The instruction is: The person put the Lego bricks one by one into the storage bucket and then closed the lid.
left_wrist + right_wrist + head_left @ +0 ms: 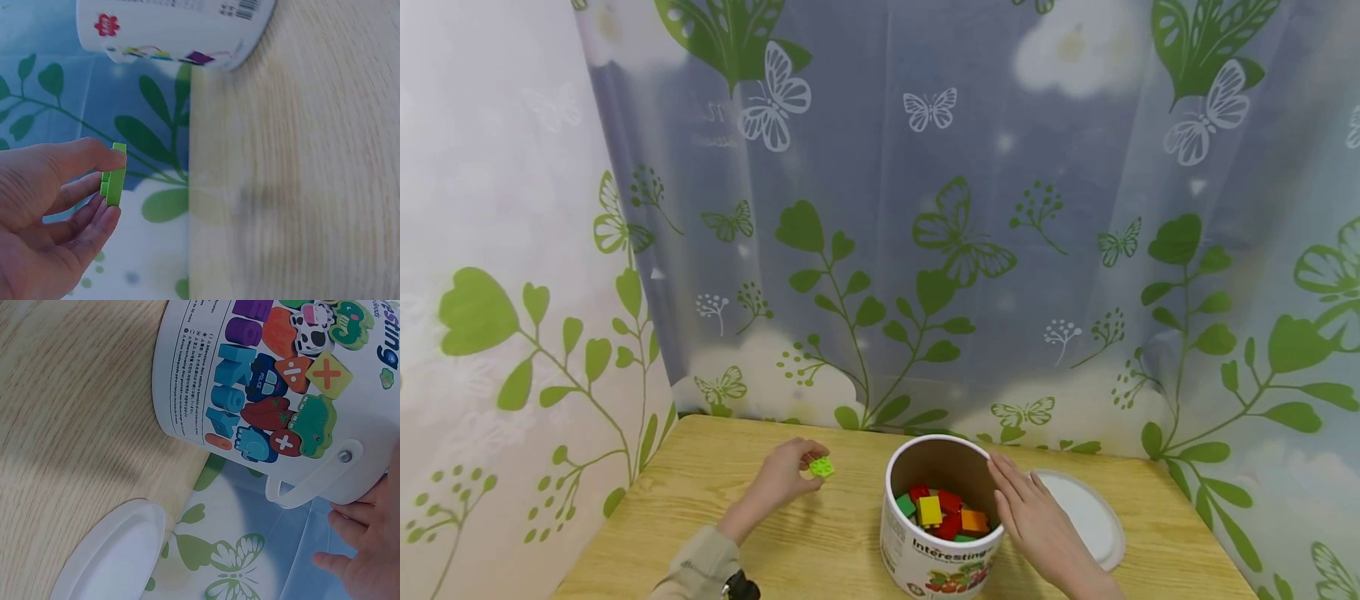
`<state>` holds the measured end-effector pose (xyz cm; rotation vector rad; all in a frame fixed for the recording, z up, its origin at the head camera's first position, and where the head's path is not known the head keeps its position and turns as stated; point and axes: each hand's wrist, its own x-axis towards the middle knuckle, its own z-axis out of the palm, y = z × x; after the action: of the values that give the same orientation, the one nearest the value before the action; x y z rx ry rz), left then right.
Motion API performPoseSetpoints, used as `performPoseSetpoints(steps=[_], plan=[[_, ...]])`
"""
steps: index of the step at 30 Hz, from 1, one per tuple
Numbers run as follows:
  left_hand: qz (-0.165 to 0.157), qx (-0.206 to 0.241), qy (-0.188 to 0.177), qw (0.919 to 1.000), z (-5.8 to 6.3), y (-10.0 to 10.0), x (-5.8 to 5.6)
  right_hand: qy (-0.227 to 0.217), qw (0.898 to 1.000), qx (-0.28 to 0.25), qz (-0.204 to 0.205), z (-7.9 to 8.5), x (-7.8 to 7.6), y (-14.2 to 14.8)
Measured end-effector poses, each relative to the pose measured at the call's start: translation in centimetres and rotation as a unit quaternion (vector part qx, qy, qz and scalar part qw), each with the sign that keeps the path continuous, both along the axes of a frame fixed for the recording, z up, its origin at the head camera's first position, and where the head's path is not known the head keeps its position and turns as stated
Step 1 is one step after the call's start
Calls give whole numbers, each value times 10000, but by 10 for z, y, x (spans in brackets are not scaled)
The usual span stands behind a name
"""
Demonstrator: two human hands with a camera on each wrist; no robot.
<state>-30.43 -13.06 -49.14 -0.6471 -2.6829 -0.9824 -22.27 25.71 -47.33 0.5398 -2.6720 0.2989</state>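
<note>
My left hand pinches a lime-green toy brick between thumb and fingertips, above the table and left of the bucket. The left wrist view shows this green brick edge-on, thin and flat, in the left hand. A white printed bucket stands upright without its lid. Inside lie several bricks, among them a yellow brick and an orange brick. My right hand rests with fairly straight fingers against the bucket's right rim. In the right wrist view, the right hand touches the bucket by its rim.
The round white lid lies on the wooden table, right of the bucket and partly behind the right hand. A patterned curtain hangs behind the table's far edge. The bucket's white handle hangs along its side.
</note>
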Motion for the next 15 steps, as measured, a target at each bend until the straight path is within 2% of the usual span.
performPoseSetpoints(steps=[7, 15], plan=[[-212, -103, 229, 9995, 20, 9, 9, -213, 9998, -11, -41, 0, 0, 1], [-421, -88, 285, 9987, 46, 28, 15, -197, 9998, -15, -35, 0, 1, 1]])
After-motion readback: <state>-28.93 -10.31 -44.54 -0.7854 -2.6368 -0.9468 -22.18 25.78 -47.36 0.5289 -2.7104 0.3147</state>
